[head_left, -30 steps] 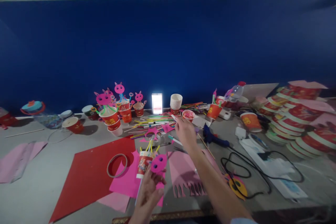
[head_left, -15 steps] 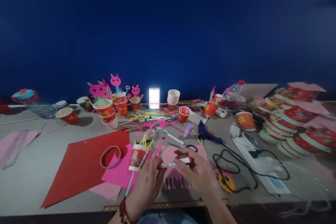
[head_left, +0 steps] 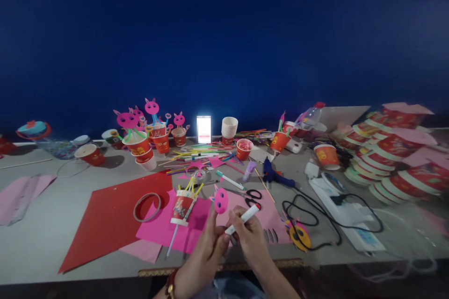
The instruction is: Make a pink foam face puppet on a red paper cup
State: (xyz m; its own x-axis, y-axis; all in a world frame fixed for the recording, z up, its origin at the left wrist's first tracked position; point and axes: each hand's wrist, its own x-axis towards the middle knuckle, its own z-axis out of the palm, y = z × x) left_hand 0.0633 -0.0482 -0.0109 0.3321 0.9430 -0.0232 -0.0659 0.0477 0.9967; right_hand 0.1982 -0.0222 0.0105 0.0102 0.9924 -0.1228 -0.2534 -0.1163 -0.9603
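Note:
My left hand (head_left: 209,239) is closed, with a pink paper animal face (head_left: 220,200) with dark eyes standing up from its fingers. My right hand (head_left: 248,233) grips a white marker (head_left: 249,213) with a red end, tilted up to the right. The marker's lower end meets my left fingertips, so I cannot see whether a cap is there. Left of my hands, a red printed paper cup (head_left: 183,208) with yellow strips on top and a pale stick below lies over magenta paper (head_left: 156,230). Black-handled scissors (head_left: 253,195) rest on light pink paper (head_left: 271,215) behind my right hand.
Red card (head_left: 89,229) and a tape ring (head_left: 136,217) lie to the left. At the right are a blue glue gun (head_left: 275,175), a looping black cord, a white power strip (head_left: 354,224) and stacked cups (head_left: 379,149). Cups with pink animal figures (head_left: 128,120) stand at the back left.
The marker has swung from level between both hands to a slant in my right hand. The pink face has turned toward me. The scissors show more fully.

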